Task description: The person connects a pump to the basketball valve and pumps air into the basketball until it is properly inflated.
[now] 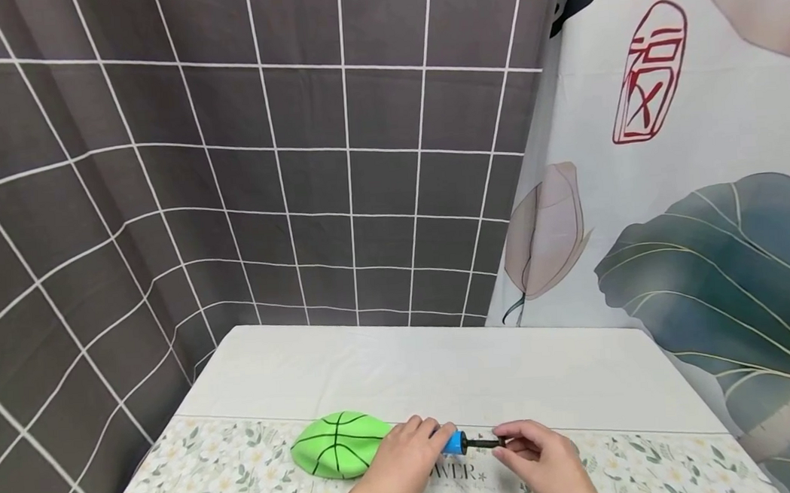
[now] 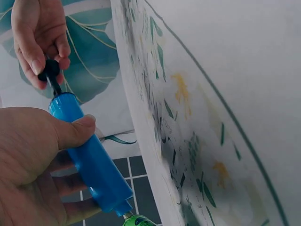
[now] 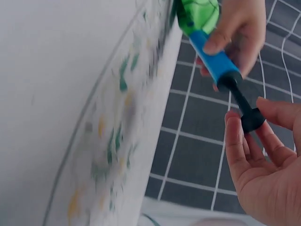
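Observation:
A blue hand pump (image 2: 94, 160) lies across my left hand (image 1: 408, 457), whose fingers and thumb curl round its barrel. My right hand (image 1: 547, 460) pinches the black handle (image 3: 252, 120) at the end of the pump's rod, which is partly drawn out of the barrel. A green ball (image 1: 339, 446) with black basketball lines, oval and partly deflated, sits at the pump's other end, left of my left hand. In the left wrist view a short metal piece joins the pump's nozzle to the ball (image 2: 138, 220). My left hand hides most of the barrel in the head view.
The table (image 1: 375, 361) has a white cloth with a floral printed band, partly lettered. Behind it hangs a dark grey curtain (image 1: 384, 179) with a white grid. On the right hangs a white cloth (image 1: 597, 113) printed with leaves and a red seal.

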Demonstrator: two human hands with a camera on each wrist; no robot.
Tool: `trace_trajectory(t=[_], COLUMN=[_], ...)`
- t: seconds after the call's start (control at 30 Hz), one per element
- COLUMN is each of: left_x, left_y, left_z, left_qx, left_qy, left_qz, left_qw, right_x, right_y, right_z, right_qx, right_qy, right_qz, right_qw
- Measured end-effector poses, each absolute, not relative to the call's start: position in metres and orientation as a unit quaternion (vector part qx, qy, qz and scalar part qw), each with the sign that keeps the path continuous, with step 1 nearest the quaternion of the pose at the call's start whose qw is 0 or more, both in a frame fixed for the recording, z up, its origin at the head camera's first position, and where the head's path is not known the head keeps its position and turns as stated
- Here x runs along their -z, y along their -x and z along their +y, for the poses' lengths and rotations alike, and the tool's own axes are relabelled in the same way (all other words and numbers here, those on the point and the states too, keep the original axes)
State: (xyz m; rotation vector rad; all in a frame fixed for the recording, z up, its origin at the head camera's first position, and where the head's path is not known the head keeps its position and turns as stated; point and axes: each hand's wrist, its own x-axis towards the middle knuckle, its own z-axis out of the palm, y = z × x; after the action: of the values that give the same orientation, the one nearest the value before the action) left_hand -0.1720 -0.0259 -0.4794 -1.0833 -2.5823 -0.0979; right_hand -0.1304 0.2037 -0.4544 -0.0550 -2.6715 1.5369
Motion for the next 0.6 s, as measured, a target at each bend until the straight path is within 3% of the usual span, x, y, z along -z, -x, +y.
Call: trace_trajectory(t=[0.37, 0.6], left_x=[0.48, 0.48], left_y=[0.174, 0.174], left_z=[-0.024, -0.024], left_qx=[0.042, 0.042], left_qy=[0.382, 0.389], left_qz=[-0.907, -0.907], left_qw=[0.173, 0.153], right_x=[0.44, 0.442], right_y=[0.12, 0.12], right_z=[0.244, 0.238], right_qx=[-0.471, -0.46], right_qy=[0.079, 0.077], right_qz=[-0.878, -0.883], right_qw=[0.035, 0.045])
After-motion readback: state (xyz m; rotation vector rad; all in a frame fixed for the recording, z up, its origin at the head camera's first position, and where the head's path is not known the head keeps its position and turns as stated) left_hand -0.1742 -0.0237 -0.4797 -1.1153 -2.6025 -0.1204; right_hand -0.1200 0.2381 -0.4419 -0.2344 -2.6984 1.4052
